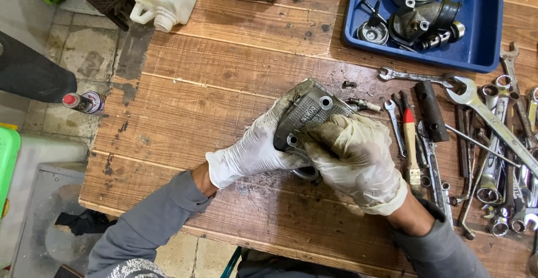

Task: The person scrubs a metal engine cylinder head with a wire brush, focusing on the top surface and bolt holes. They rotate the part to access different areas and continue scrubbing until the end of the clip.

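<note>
Grey metal engine cover (308, 115) held above middle of wooden table (213, 87), gripped from both sides. Left hand (252, 149), white glove, wrapped round cover's left edge, fingers curled under and over it. Right hand (353, 160), soiled glove, fingers curled together and pressed on cover's lower right edge. Small bolt (363, 105) lying just beside cover. Spanners (493, 121) spread at right; blue tray (476, 26) with metal parts at far right corner.

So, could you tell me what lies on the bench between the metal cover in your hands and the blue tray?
In the head view, only a small dark bolt lies on bare wood between the metal cover and the blue tray.
</note>
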